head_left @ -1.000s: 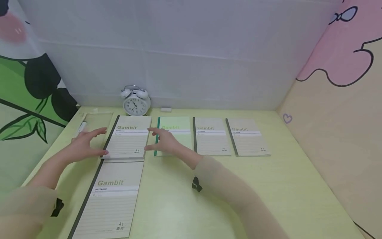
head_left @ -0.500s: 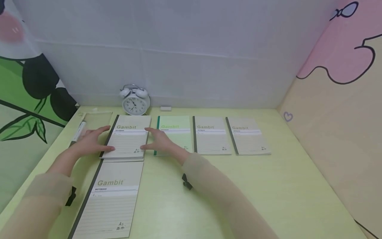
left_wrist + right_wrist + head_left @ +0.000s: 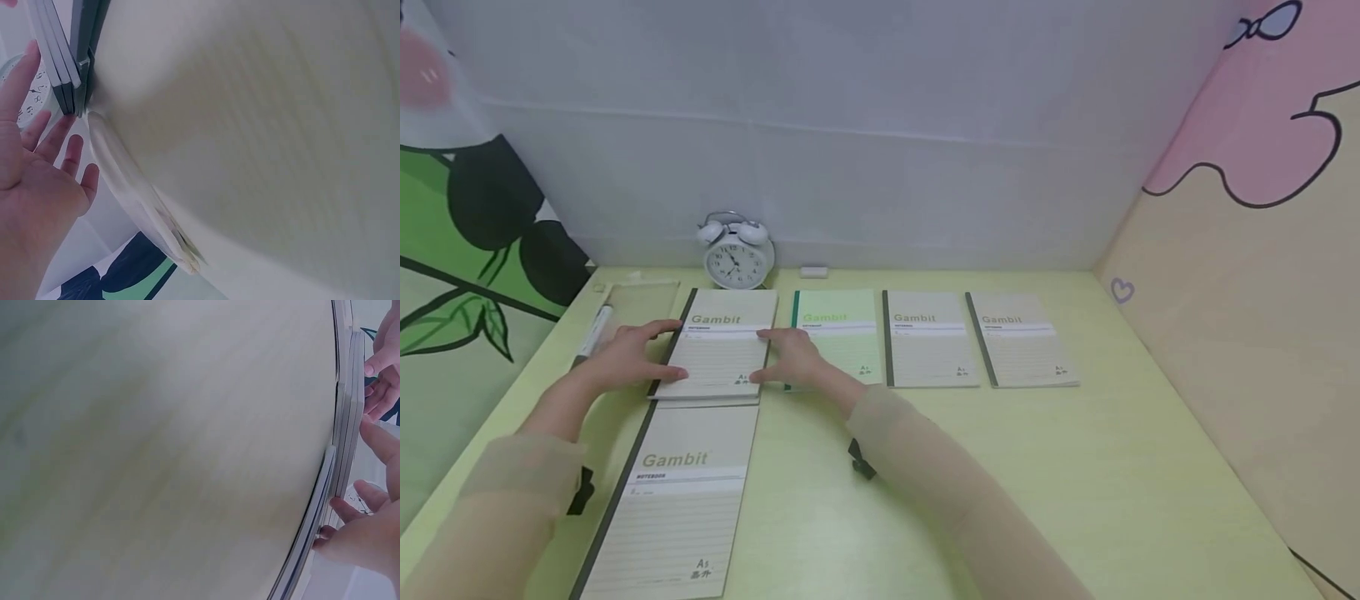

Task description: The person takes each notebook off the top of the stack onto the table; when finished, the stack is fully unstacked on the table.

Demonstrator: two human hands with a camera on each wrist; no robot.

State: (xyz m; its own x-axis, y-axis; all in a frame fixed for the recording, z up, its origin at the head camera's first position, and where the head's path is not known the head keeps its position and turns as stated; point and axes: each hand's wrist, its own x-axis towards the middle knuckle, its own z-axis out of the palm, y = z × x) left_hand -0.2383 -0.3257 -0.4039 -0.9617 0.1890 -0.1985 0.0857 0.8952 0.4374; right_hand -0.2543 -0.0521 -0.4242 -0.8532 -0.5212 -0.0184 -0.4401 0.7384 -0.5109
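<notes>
A stack of notebooks with dark spines and "Gambit" covers lies flat at the back left in the head view. My left hand is at its spine side, fingers extended along the edge and thumb tip over the lower cover corner. Opposite it, my right hand has thumb and forefinger spread at the right edge. The left wrist view shows the stack's layered spines right at the left fingertips. In the right wrist view, the right fingers lie along the stacked page edges. Nearer me lies another Gambit notebook.
A green notebook and two pale ones, one in the middle and one farther right, form a row. Behind the stack stand an alarm clock and a small white block. A white marker lies at the left.
My left hand has moved right onto the stack's spine side, its thumb now over the cover. The right hand has shifted slightly left against the right edge. The stack looks nearly unmoved.
</notes>
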